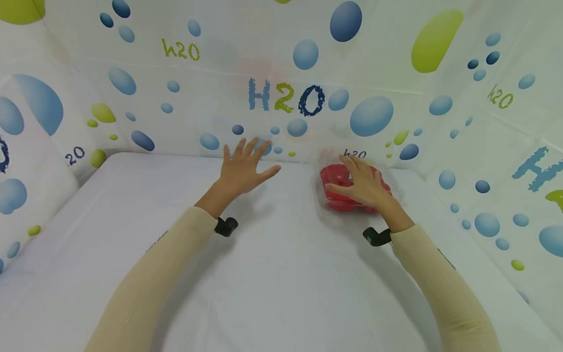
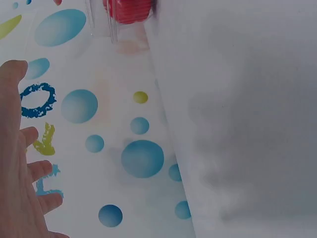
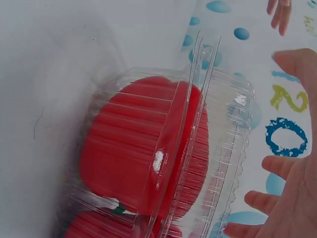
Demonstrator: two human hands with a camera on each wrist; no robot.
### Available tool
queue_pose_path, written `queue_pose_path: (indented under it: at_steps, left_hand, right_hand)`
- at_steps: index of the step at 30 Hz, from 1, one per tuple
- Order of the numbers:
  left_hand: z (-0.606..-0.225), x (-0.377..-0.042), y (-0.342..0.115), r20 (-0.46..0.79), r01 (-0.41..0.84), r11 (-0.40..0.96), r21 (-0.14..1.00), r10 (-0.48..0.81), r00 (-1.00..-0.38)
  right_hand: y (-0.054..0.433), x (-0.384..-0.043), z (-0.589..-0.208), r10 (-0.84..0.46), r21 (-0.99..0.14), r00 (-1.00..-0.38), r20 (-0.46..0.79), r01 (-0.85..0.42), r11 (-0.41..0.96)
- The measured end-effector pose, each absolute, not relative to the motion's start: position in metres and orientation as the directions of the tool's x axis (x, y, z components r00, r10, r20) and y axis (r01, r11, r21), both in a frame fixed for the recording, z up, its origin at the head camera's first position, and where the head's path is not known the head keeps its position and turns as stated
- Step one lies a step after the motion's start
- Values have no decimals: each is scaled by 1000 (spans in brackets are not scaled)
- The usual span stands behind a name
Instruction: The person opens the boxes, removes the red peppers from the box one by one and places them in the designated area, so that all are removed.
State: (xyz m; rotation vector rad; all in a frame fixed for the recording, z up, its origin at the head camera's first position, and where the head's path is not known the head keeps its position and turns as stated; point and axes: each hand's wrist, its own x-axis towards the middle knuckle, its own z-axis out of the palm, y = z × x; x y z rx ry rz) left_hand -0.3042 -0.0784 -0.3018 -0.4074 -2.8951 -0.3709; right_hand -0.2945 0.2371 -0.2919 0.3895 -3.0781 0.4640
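A clear plastic clamshell box (image 1: 334, 203) stands at the far right of the white table, with large smooth red rounded pieces (image 3: 133, 144) inside. A bit of green shows between two of them; their exact kind cannot be told. My right hand (image 1: 362, 183) is over the box in the head view, fingers spread, gripping nothing. In the right wrist view this hand (image 3: 290, 198) appears beside the box's ridged clear wall; whether it touches cannot be told. My left hand (image 1: 242, 168) hovers over the table's back edge, left of the box, with its fingers spread and holding nothing.
A white cloth printed with blue and green dots and H2O lettering (image 1: 286, 98) hangs behind the table and along both sides. The white tabletop (image 1: 281, 274) stretches between the forearms. A dark wrist camera (image 1: 226, 227) is strapped below the left hand, another (image 1: 377, 236) below the right.
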Motion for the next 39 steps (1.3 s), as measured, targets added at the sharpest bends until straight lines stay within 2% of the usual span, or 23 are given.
queue_pose_path:
  at_steps: [12,22,31,39]
  left_hand:
    - [-308,-297,-60,293,384,902,196,320,-901]
    - [-315,-295,-52,362,487,854,184,402,-841]
    - [-322,-295,-40,430,584,794,166,475,-768]
    - [-329,-295,-30,407,600,783,165,500,-765]
  right_hand:
    - [248,-289,-300,-271,-350,-961,46,-270,897]
    - [253,-283,-310,-283,-407,-956,80,-291,866]
    - [257,-278,-314,-265,-415,-960,85,-276,867]
    - [262,-275,-318,-286,-392,-948,137,-317,864]
